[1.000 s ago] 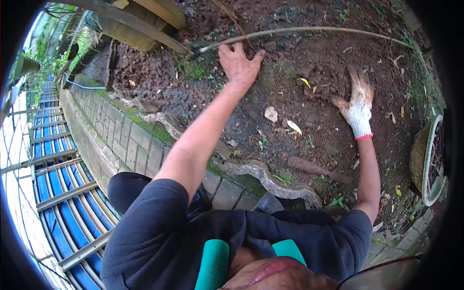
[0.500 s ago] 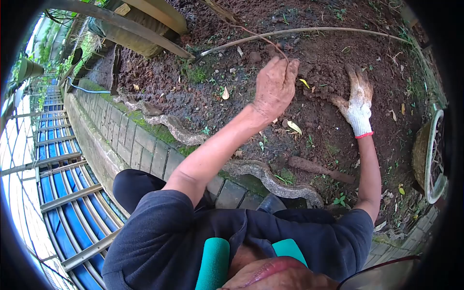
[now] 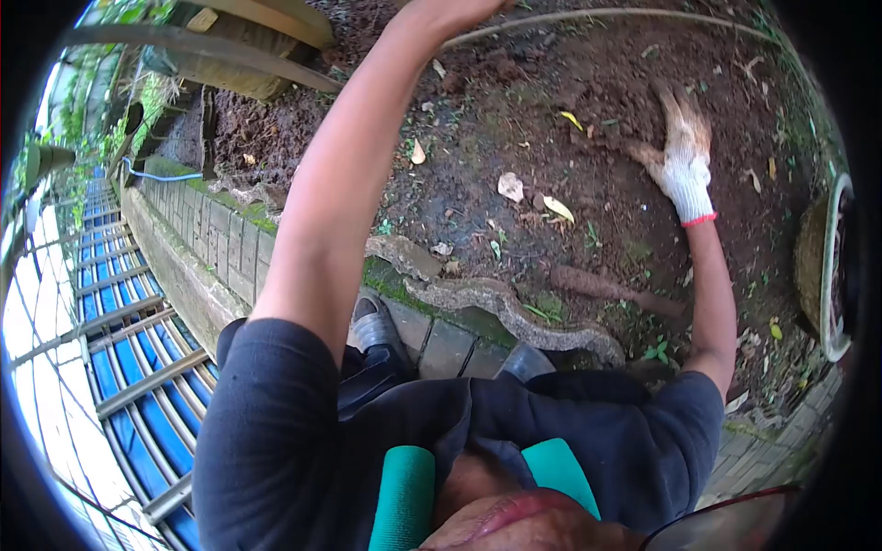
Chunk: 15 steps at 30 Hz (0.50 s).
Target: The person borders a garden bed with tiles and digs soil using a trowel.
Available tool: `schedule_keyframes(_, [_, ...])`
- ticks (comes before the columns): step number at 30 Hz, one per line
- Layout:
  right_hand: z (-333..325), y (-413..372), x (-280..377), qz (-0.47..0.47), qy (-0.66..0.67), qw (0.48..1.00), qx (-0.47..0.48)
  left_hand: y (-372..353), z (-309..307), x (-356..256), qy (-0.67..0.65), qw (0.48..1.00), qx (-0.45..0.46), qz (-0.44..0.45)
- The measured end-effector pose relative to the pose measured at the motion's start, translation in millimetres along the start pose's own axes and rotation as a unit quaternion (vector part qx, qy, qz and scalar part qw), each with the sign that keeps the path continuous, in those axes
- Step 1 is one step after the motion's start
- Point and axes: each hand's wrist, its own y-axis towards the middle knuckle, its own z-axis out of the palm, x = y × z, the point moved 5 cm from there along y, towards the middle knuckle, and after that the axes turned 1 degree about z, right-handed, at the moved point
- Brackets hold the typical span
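My left hand (image 3: 459,11) is bare and reaches to the top edge of the view, where its fingers are mostly cut off. Whether it holds anything is hidden. My right hand (image 3: 683,151) wears a white knitted glove with a red cuff, its fingers caked in brown dirt. It lies palm down on the loose soil (image 3: 611,170), thumb apart from the fingers. Left of the thumb are a small yellow leaf (image 3: 571,120) and a pale leaf (image 3: 558,208). Closer to my body lies a long, soil-covered object (image 3: 597,285) with a thick end and a thinner end.
A wavy concrete edging (image 3: 496,298) separates the soil from a mossy brick path (image 3: 441,344). A thin hose or pole (image 3: 625,13) curves across the top. Wooden beams (image 3: 202,46) stand at upper left, a round planter (image 3: 818,266) at right. Blue sheeting under slats (image 3: 147,367) lies far left.
My left hand has moved up and forward to the top edge; the thin reddish strand at its fingers before is out of sight. My right hand stays on the soil.
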Motion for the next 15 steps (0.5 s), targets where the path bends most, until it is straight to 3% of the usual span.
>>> schedule_keyframes(1, [-5,1,4,0.006,0.004,1.000,0.000,-14,16,26,-0.070,0.997,0.002,-0.011])
schedule_keyframes(4, [-5,-5,-3,0.010,0.031,0.999,-0.027,-68,51,77,0.104,0.992,-0.052,-0.045])
schedule_keyframes(6, [-18,-15,7,0.007,0.070,0.997,-0.044,-101,84,116,0.064,0.957,-0.267,0.097])
schedule_keyframes(8, [-12,-18,2,0.011,0.062,0.998,-0.024,-114,93,109,0.195,0.938,-0.273,0.087])
schedule_keyframes(9, [-11,-10,2,0.005,0.037,0.999,-0.023,-103,94,121,0.092,0.958,-0.272,0.011])
schedule_keyframes(10, [-16,0,1,-0.038,0.060,0.997,-0.042,-90,98,129,0.097,0.943,-0.319,-0.008])
schedule_keyframes(12, [5,16,-19,-0.026,0.068,0.994,-0.086,-70,114,117,0.174,0.929,-0.325,0.034])
schedule_keyframes(15, [18,43,-8,-0.083,0.067,0.991,-0.084,-51,130,87,0.082,0.976,-0.195,0.055])
